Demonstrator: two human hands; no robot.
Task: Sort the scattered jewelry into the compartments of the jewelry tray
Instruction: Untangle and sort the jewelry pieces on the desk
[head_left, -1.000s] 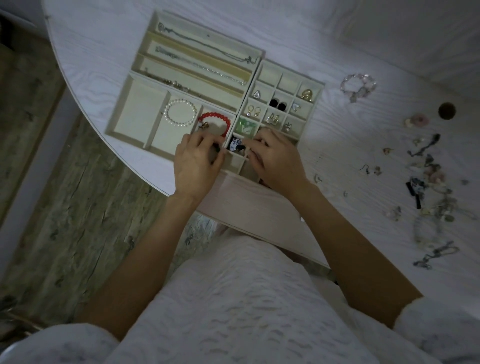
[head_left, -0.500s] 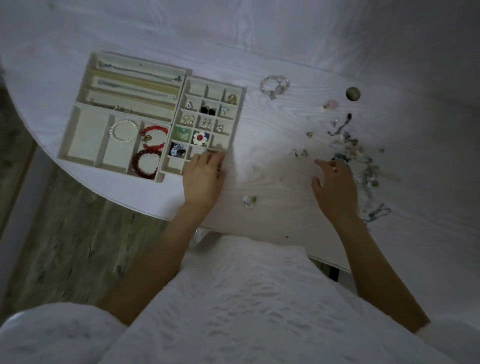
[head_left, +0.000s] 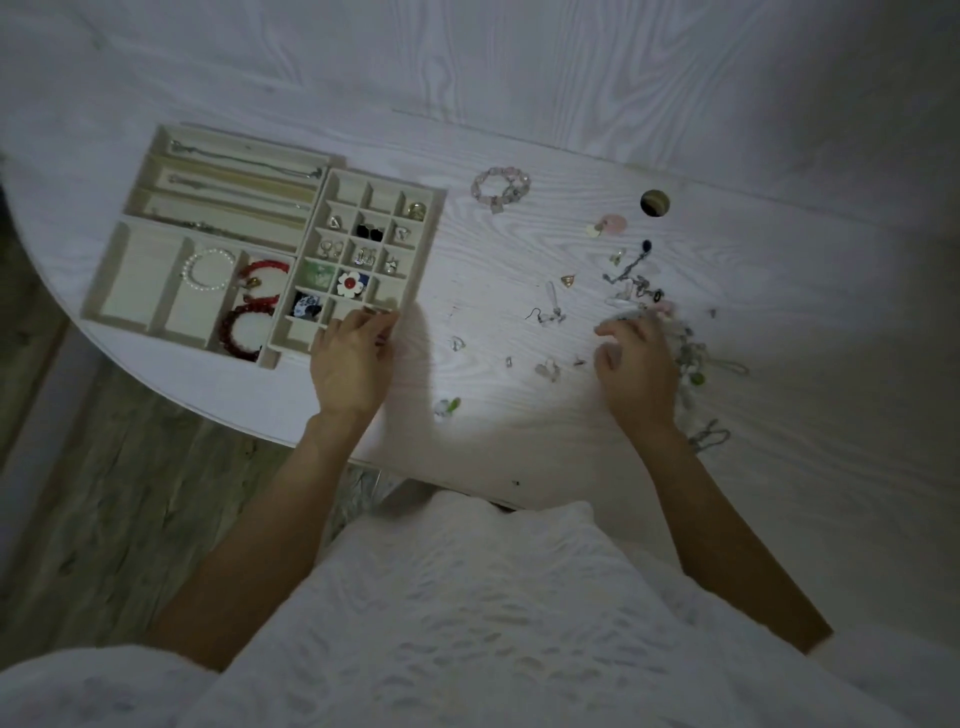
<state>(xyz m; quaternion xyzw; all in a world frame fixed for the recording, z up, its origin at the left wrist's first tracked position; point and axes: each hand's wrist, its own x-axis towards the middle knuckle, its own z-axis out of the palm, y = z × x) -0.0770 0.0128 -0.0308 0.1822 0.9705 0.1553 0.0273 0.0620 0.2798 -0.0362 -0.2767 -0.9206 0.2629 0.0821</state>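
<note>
Left hand (head_left: 353, 364): resting curled fingers on tray (head_left: 104, 291) near corner, steadying it; grip unclear.
Right hand (head_left: 636, 369): reaching, fingers loose, into pile (head_left: 649, 296).

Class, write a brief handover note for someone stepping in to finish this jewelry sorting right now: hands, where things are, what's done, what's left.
Left hand: fingers rest on the jewelry tray at its near right corner.
Right hand: fingers curled at the scattered pile; grip unclear.
Done: necklaces, pearl bracelet, red bracelets and several earrings sit in compartments.
Left: pink bracelet, loose earrings and the pile on the table.
</note>
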